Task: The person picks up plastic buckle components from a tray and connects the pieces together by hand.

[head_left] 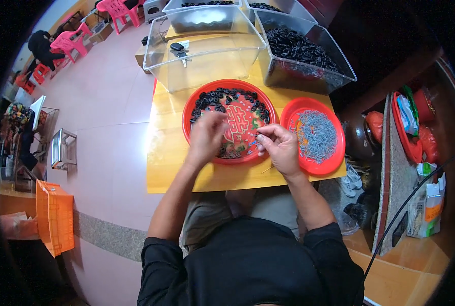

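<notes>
Over tray [230, 83], L hand [207, 136] curled, R [282, 146] pinching pc. [258, 134]

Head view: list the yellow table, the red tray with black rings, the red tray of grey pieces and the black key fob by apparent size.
1. Yellow table
2. Red tray with black rings
3. Red tray of grey pieces
4. Black key fob

My left hand [207, 136] blurred over a round red tray [185, 115] of black rings [202, 102], my right hand [282, 149] pinching a small dark piece [257, 135], a red plate [341, 145] of grey pins [316, 135] beside it, clear plastic bins [309, 81] beyond, yellow tabletop [166, 168] beneath
</notes>
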Demonstrator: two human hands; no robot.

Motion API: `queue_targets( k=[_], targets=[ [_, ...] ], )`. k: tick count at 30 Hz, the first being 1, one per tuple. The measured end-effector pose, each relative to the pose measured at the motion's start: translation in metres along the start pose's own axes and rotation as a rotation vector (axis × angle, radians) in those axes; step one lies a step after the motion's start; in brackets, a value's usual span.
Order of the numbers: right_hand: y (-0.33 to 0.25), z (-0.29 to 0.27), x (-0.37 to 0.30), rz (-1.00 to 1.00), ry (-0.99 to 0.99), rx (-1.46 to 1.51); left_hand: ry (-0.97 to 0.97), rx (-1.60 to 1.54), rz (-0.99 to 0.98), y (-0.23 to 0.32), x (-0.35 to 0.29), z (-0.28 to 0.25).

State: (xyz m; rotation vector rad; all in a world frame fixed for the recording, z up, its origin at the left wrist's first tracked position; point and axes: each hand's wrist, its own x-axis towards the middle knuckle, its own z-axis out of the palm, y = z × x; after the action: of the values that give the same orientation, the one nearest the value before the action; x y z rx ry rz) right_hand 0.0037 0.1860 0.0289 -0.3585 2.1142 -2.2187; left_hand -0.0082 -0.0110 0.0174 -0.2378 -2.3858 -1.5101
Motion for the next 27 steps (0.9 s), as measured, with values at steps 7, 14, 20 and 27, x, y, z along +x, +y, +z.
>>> queue_targets(
  k=[7,14,20,27],
  targets=[
    [0.003,-0.008,-0.002,0.056,0.075,0.031,0.051,0.606,0.035,-0.032,0.030,-0.044],
    [0.006,-0.011,-0.004,0.061,0.056,0.032,-0.016,0.564,0.046,-0.019,0.021,-0.039],
    [0.008,-0.014,-0.006,0.072,0.047,0.027,-0.168,0.719,0.088,-0.006,0.006,-0.042],
    [0.007,-0.008,-0.009,0.082,0.042,0.030,-0.126,0.840,0.130,-0.008,0.002,-0.036]
  ],
)
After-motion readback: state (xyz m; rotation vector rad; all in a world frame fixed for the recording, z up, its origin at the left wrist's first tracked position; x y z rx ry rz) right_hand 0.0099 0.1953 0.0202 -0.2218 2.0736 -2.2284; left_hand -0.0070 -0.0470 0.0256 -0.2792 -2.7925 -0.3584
